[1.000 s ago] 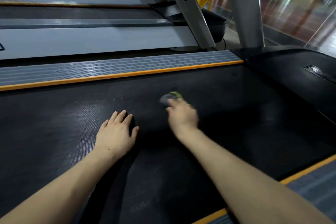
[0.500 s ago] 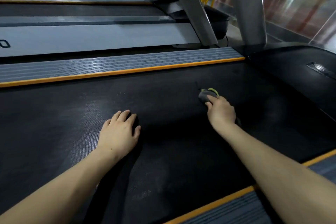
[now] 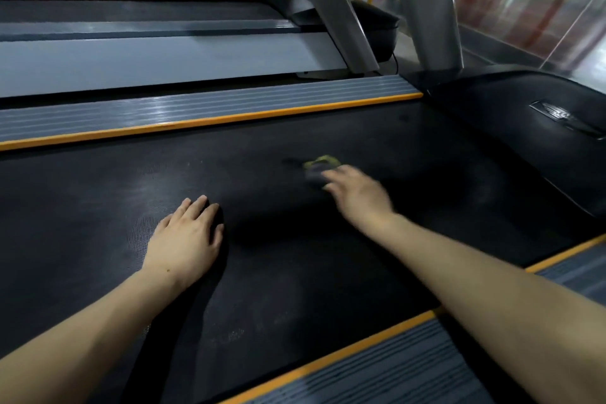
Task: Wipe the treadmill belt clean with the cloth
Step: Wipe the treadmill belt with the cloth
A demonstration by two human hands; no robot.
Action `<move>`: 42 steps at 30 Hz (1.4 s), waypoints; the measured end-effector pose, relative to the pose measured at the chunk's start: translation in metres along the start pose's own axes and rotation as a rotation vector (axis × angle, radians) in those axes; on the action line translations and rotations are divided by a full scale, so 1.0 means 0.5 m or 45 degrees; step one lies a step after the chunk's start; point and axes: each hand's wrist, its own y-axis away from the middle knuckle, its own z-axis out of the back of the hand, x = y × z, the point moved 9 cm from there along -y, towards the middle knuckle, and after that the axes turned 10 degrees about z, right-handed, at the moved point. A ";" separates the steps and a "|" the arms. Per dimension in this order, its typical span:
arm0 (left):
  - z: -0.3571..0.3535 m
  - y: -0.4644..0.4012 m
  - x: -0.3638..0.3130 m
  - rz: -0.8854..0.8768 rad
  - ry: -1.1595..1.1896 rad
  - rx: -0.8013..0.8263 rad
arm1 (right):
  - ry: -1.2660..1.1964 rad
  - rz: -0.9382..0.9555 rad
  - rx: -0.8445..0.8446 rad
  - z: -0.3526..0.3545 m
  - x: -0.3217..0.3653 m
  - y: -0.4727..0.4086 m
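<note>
Back toward the left hand [image 3: 187,236] came the right hand [image 3: 355,195], blurred, fingers [image 3: 331,175] pressing the cloth [image 3: 317,168] onto the treadmill belt [image 3: 295,272]; left fingers lay flat, spread.

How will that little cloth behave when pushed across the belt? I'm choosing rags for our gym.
Probably floppy: the cloth looks bunched under the fingers of the right hand, with no fixed shape. Likely light, since it is small beside that hand. The treadmill belt looks textured, so it may drag and crumple rather than glide.
</note>
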 end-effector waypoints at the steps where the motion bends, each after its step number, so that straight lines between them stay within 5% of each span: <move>1: 0.002 0.000 -0.003 0.002 -0.003 -0.002 | 0.024 -0.159 -0.030 0.018 -0.069 0.011; 4: 0.004 -0.005 -0.019 -0.012 0.006 0.010 | 0.084 -0.546 -0.043 0.037 -0.158 0.033; 7: 0.000 0.001 -0.037 -0.043 0.019 0.015 | 0.050 -0.706 -0.067 0.002 -0.078 0.027; 13: -0.010 0.022 -0.040 -0.048 0.025 0.017 | -0.191 -0.001 0.047 -0.075 0.264 0.003; 17: -0.003 0.037 -0.032 -0.066 -0.001 0.010 | -0.145 0.251 0.032 -0.025 0.148 0.028; 22: 0.009 0.049 -0.028 -0.049 0.019 0.023 | 0.004 -0.482 -0.088 0.048 -0.162 0.061; 27: 0.007 0.047 -0.020 -0.038 -0.001 0.044 | -0.085 -0.765 -0.111 -0.009 -0.056 0.062; 32: 0.006 0.045 -0.014 -0.021 0.015 0.035 | -0.216 -0.052 0.057 -0.066 0.291 0.018; 34: 0.000 0.045 -0.013 -0.008 0.005 0.051 | -0.286 0.148 0.084 -0.057 0.323 0.031; 38: 0.003 0.049 -0.021 -0.046 -0.022 0.030 | -0.162 0.164 0.084 -0.017 0.139 0.057; 42: 0.003 0.061 -0.024 -0.054 -0.019 0.030 | -0.011 -0.489 0.004 0.057 -0.158 0.112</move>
